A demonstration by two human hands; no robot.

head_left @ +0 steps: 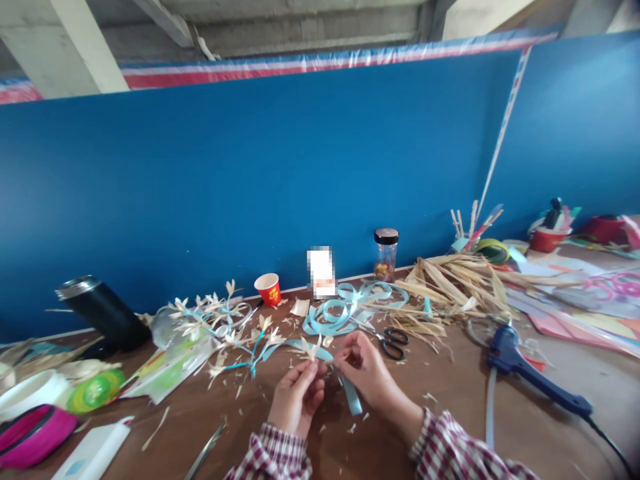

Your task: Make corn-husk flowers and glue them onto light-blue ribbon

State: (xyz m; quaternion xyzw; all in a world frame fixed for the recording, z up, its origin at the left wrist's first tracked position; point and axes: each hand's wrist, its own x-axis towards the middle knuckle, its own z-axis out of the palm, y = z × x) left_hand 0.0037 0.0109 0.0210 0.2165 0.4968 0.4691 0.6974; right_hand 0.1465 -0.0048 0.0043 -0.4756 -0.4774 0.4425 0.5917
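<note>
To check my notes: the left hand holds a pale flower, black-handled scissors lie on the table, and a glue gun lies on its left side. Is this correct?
Not fully: in the head view, the glue gun lies on the right side of the table, not the left. The left hand does hold a pale flower, and black-handled scissors do lie there.

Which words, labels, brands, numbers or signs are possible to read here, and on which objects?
None can be read with certainty.
Red paper cup: yellow marks, too blurred.
White rectangle: pixelated, unreadable.
Pale strip on the blue panel: marks too small.
</note>
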